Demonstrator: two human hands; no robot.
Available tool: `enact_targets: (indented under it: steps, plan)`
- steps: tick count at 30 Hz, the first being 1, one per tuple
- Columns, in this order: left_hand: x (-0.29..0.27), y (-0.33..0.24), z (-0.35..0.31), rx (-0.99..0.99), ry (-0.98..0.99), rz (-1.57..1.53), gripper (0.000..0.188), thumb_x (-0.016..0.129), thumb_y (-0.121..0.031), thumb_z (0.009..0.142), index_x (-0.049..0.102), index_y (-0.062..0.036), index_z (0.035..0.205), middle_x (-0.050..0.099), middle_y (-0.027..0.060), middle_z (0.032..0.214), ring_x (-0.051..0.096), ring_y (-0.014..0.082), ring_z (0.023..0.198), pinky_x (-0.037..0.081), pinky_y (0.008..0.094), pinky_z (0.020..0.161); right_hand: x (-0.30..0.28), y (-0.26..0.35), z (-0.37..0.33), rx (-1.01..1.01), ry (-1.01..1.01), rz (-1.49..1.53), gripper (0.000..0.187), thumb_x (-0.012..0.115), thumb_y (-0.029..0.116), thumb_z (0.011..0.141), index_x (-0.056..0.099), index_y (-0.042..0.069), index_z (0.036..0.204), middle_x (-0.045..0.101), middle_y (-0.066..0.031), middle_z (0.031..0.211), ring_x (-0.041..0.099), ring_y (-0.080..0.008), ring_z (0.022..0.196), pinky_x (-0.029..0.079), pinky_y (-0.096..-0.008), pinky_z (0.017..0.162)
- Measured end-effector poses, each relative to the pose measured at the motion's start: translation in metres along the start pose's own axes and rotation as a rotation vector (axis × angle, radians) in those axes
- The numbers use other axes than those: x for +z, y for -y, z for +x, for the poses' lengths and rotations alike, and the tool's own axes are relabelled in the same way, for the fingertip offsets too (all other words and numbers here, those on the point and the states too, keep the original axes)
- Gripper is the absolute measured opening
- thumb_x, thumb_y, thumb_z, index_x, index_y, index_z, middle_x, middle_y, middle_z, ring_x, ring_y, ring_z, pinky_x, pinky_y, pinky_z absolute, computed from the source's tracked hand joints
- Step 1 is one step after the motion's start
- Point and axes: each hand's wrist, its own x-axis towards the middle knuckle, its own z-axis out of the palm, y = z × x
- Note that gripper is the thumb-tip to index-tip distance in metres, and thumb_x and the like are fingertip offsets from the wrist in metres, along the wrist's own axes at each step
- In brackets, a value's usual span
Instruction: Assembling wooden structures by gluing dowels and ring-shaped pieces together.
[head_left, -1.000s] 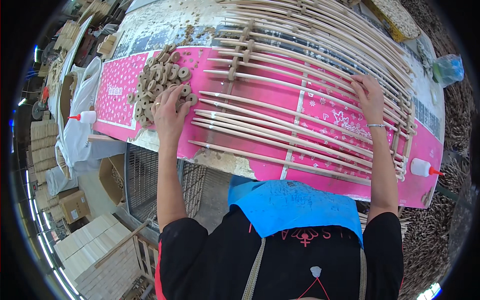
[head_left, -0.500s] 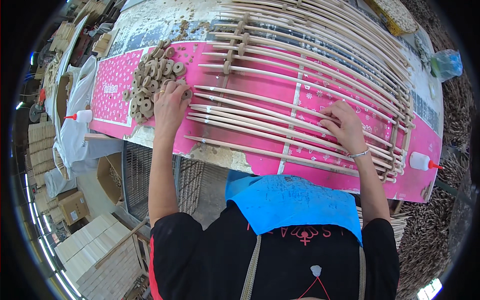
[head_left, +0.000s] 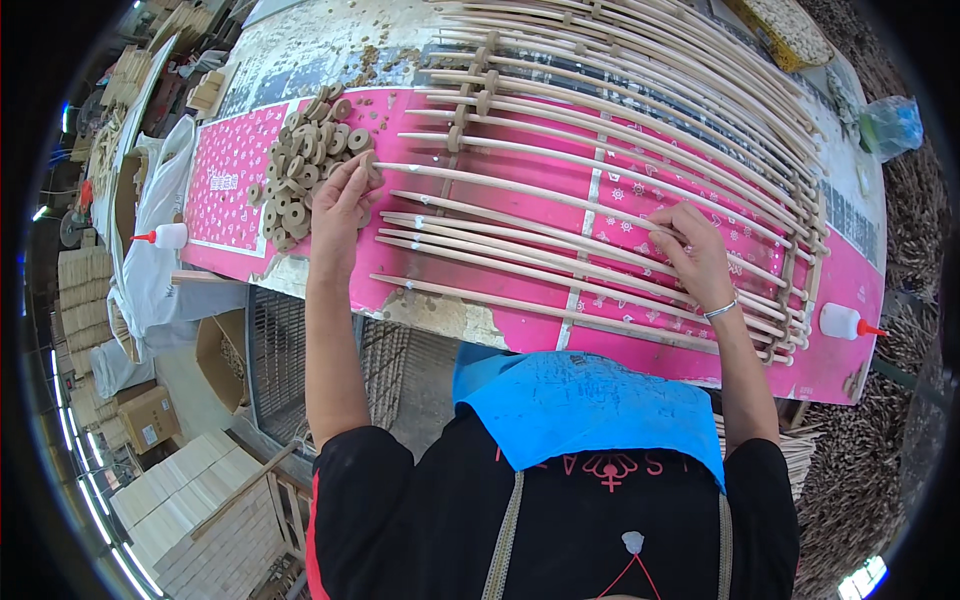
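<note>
My left hand (head_left: 338,212) pinches a wooden ring (head_left: 373,170) between thumb and fingers at the left tip of a thin wooden rod (head_left: 490,180). Whether the tip is inside the ring's hole, I cannot tell. Farther along the same rod, my right hand (head_left: 692,255) has its fingers closed around it. Just past my left hand lies a heap of similar brown rings (head_left: 297,160). Nearer to me, several more rods (head_left: 500,258) run side by side, with white dabs near their left ends. Some farther rods carry a ring (head_left: 455,138) near the left end.
The rods' right ends rest on a wooden rack (head_left: 815,270). White bottles with red tips stand at the table's left (head_left: 172,236) and lie at its right (head_left: 840,322). A pink patterned sheet (head_left: 235,140) covers part of the table. A clear plastic bag (head_left: 892,130) hangs at the far right edge.
My left hand has come up from the heap with a ring and brought it to the rod's left tip. The rod's left end has been raised slightly away from me.
</note>
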Motion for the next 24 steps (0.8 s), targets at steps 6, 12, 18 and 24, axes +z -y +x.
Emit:
enact_targets:
  steps: [6,12,18,24]
  plan:
    - [0.001,0.000,0.003,-0.017,0.005,-0.028,0.034,0.063,-0.018,0.107,0.066,-0.0021,0.137,0.073,0.0026,0.114,0.067,0.0084,0.099,0.055,0.0236,0.087,-0.002,0.000,0.004,-0.018,0.003,-0.038,0.017,0.075,0.008,0.091,0.071,0.002,0.106,0.065,-0.0096,0.092,0.067,-0.0231,0.084,0.053,-0.0342,0.074]
    - [-0.005,-0.002,0.007,0.007,0.021,-0.015,0.037,0.066,-0.018,0.105,0.065,-0.0013,0.137,0.073,0.0040,0.115,0.068,0.0106,0.101,0.055,0.0245,0.089,-0.006,0.000,0.007,-0.095,-0.011,-0.102,0.016,0.074,0.008,0.090,0.072,0.003,0.105,0.066,-0.0098,0.093,0.068,-0.0241,0.086,0.054,-0.0351,0.074]
    - [0.022,-0.005,0.004,-0.028,0.103,-0.024,0.038,0.066,-0.016,0.104,0.064,-0.0011,0.139,0.071,0.0039,0.117,0.068,0.0119,0.104,0.056,0.0260,0.090,-0.002,0.001,0.009,-0.110,-0.034,-0.118,0.015,0.074,0.008,0.091,0.071,0.002,0.104,0.066,-0.0101,0.092,0.067,-0.0245,0.084,0.054,-0.0352,0.074]
    - [0.037,0.000,0.000,0.016,0.084,0.008,0.091,0.072,-0.012,0.099,0.011,-0.0045,0.167,0.072,0.0096,0.110,0.070,0.0140,0.098,0.057,0.0294,0.088,0.002,0.002,0.014,-0.077,-0.056,-0.054,0.013,0.074,0.010,0.092,0.071,0.002,0.102,0.067,-0.0103,0.093,0.068,-0.0244,0.083,0.054,-0.0351,0.072]
